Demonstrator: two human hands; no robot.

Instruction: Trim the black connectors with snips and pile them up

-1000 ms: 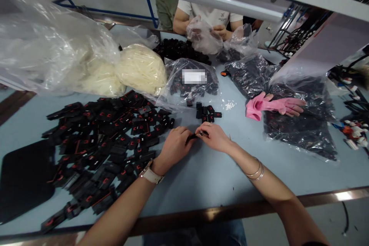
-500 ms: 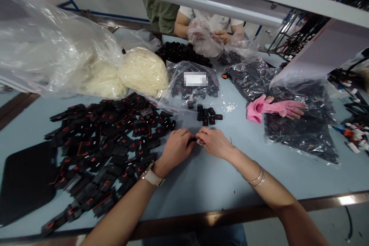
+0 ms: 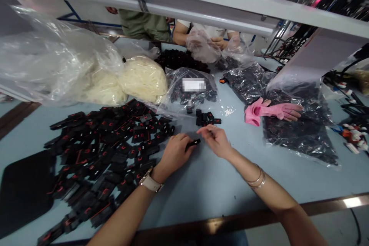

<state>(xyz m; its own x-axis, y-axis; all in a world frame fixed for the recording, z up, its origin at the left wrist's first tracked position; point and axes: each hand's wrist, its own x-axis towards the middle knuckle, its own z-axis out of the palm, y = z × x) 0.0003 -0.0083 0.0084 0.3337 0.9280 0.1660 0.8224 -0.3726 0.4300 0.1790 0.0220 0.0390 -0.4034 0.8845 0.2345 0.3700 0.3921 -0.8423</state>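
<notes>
My left hand [image 3: 177, 150] is closed on a small black plastic connector housing [image 3: 193, 143], whose end sticks out past the fingertips to the right. My right hand [image 3: 216, 141] is just apart from it, with its fingers bent and somewhat blurred. Something small and dark shows between those fingers, too unclear to name. Just beyond the right fingertips lies a small group of black housings [image 3: 205, 117], some with red clips. Left of my left hand spreads a big loose pile of black housings with red clips [image 3: 115, 142].
Tiny white pieces [image 3: 228, 111] lie near a pink glove [image 3: 256, 112] resting on bags of black parts [image 3: 300, 138]. Behind are a bag of cream parts [image 3: 144, 80] and a labelled bag [image 3: 191, 94]. A black tray [image 3: 27, 188] lies left. Across the table, a co-worker's hands hold a plastic bag [image 3: 203, 46].
My hands were together at the housing; now the right hand has drawn away and lifted its fingers toward the small group. The housing's end now shows in my left hand. The view has tilted slightly.
</notes>
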